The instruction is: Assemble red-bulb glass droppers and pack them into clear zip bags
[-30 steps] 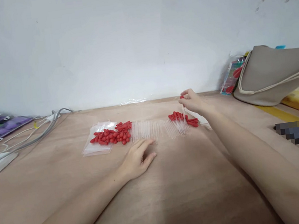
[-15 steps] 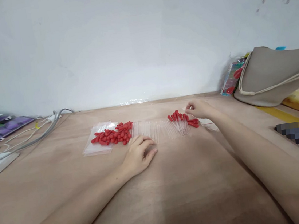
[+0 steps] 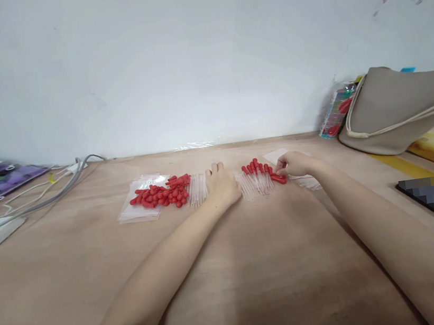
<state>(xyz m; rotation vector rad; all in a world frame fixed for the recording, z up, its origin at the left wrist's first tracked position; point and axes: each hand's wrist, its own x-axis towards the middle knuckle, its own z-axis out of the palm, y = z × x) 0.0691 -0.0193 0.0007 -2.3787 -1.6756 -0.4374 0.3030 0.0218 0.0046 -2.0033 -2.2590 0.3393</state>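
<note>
My left hand (image 3: 222, 184) rests over the middle of a row of thin clear dropper tubes (image 3: 197, 190). Its fingers point toward the wall and the thumb lies apart on the right; what is under the palm is hidden. My right hand (image 3: 294, 164) has thumb and fingertips drawn together beside several red rubber bulbs (image 3: 280, 179); anything between them is too small to make out. Just left of it lie droppers with red bulbs fitted on clear tubes (image 3: 257, 170). A heap of loose red bulbs (image 3: 161, 196) covers part of some clear plastic bags (image 3: 130, 212).
White paper or clear bags (image 3: 310, 183) lie beneath the right wrist. A grey bag with a cord (image 3: 398, 112) and a colourful pack (image 3: 336, 112) stand at the right. Cables (image 3: 64, 188) and green and purple packs (image 3: 7, 182) are at the left. The wall (image 3: 204, 68) bounds the table (image 3: 254, 264).
My left hand has moved right and toward the wall, from beside the red heap onto the tubes. My right hand has shifted slightly right and down, uncovering a white sheet behind it.
</note>
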